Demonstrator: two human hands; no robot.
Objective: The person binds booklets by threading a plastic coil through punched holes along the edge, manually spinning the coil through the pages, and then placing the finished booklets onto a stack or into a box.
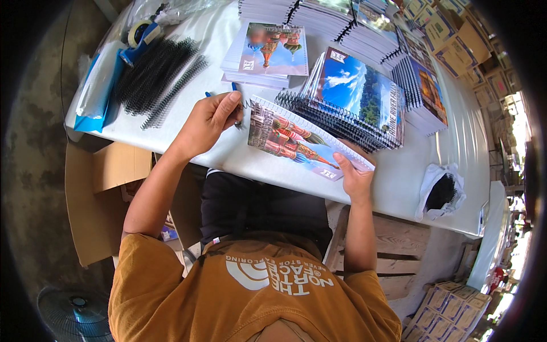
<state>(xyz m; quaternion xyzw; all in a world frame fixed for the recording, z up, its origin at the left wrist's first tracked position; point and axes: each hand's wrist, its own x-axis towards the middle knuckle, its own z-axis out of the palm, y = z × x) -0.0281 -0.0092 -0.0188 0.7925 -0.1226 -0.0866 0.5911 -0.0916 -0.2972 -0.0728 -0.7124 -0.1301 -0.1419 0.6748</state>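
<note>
My right hand (355, 175) grips one end of a booklet (296, 142), its thumb lying on the cover. The cover pictures colourful onion domes, and a row of punched holes runs along its far long edge. My left hand (211, 122) is closed round pliers with blue handles (234, 86); two blue handle ends stick out past the fingers. Most of the tool is hidden in the palm. That hand is beside the booklet's left corner, where a bit of dark coil shows. Just beyond the booklet sits a pile of coil-bound booklets (359, 94) with a sky-and-trees cover.
Loose black plastic coils (156, 77) lie at the table's left, beside a blue tape dispenser (139, 43) and a blue-and-white package (97, 94). Another booklet stack (265, 54) stands beyond my hands. A white bag of black coils (441, 191) rests at the right edge. Below left is an open carton (85, 194).
</note>
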